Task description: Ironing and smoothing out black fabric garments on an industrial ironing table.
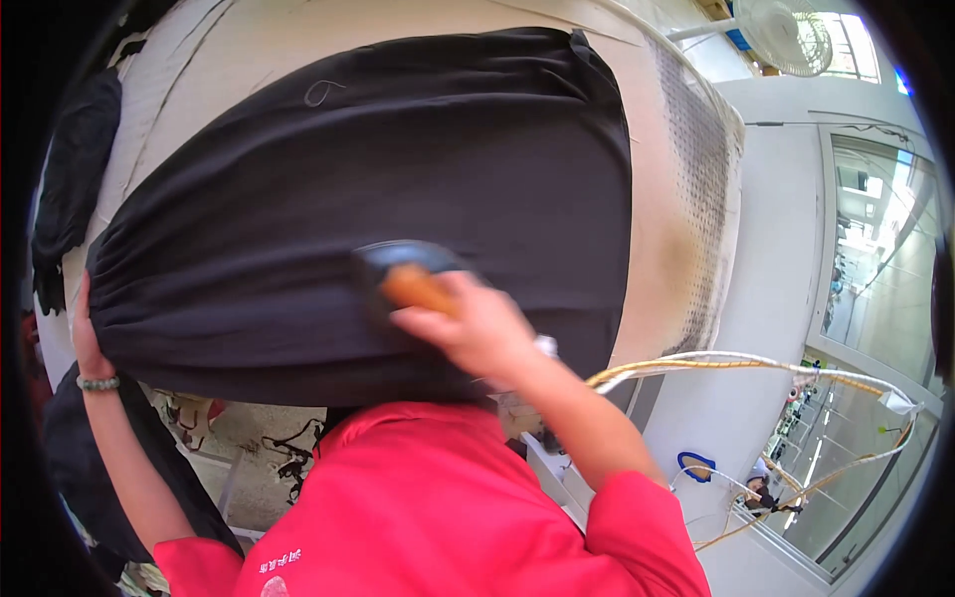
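Observation:
A black skirt (418, 169) lies spread over a pale padded ironing table (249, 45). Its gathered end is at the left and its wide hem at the right. My right hand (477, 323) is closed round the orange handle of a dark iron (410, 257), which rests on the middle of the cloth and is smeared by motion. At the skirt's gathered end, my left hand (88, 338) grips the edge; its fingers are partly hidden. A pale loop of loose thread (320, 94) lies on the far part of the skirt.
More black cloth (80, 169) lies at the far left, and another dark piece (129, 468) hangs below my left arm. Yellow and white cables (736, 360) arch at the right. Beyond them are a white fan (786, 35) and a window (880, 249).

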`<state>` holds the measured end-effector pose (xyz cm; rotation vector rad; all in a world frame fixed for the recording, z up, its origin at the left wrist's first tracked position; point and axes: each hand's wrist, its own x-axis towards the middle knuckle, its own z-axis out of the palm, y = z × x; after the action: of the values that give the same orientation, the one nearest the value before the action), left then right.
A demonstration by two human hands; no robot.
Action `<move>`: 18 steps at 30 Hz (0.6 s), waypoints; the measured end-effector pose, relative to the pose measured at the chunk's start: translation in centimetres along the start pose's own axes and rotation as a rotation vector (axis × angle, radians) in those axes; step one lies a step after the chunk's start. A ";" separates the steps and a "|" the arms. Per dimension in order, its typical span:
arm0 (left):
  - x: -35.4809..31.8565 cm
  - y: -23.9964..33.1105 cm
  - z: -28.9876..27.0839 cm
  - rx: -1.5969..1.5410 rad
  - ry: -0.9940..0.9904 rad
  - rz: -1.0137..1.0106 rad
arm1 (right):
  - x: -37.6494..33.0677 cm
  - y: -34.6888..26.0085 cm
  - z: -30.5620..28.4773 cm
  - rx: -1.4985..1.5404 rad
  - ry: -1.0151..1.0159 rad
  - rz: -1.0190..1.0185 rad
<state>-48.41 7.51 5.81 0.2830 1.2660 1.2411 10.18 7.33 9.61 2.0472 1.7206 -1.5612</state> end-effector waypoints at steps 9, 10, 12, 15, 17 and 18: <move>0.8 1.6 -0.7 0.138 0.078 -0.048 | -5.6 26.8 -19.5 0.309 0.675 0.440; 0.6 1.5 0.8 0.166 0.188 -0.014 | -5.4 28.5 -20.9 0.295 0.714 0.442; -0.8 1.2 3.9 0.170 0.210 0.017 | -5.0 31.8 -23.7 0.253 0.700 0.469; -3.2 0.7 8.7 0.308 0.208 0.136 | -4.2 32.9 -24.1 -0.223 0.970 0.351; -5.4 0.4 9.2 0.166 0.103 -0.003 | -3.5 29.8 -20.9 -0.494 1.233 0.041; -5.7 -0.1 8.6 0.209 0.109 0.029 | -2.7 29.9 -19.1 -0.479 1.318 -0.142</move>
<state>-40.20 6.63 11.98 0.3902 1.4937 1.1628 45.38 5.21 5.01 2.7911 2.1496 0.4999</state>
